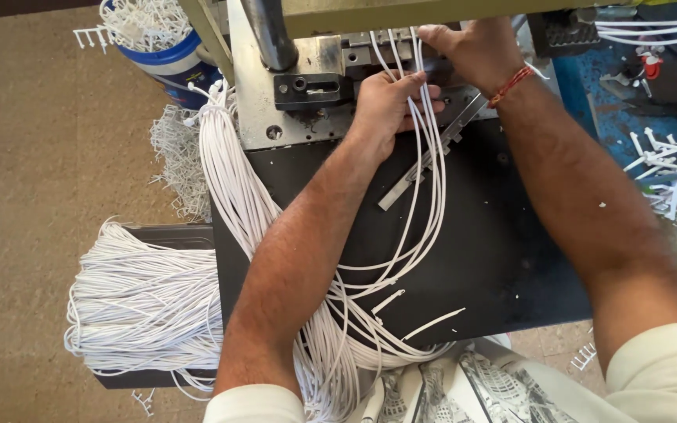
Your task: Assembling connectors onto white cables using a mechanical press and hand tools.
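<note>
Hands meet at the far edge of the black metal worktop (503, 258): the left hand (385, 106) is closed around thin white plastic cords (432, 157), the right hand (476, 51) pinches their ends at the grey metal press (315, 78). Cords trail to the near edge.

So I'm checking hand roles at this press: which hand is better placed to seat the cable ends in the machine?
Probably the right hand: its fingers already pinch the white cables at the metal fixture. The left hand sits lower, gripping the same strands on the black table.
</note>
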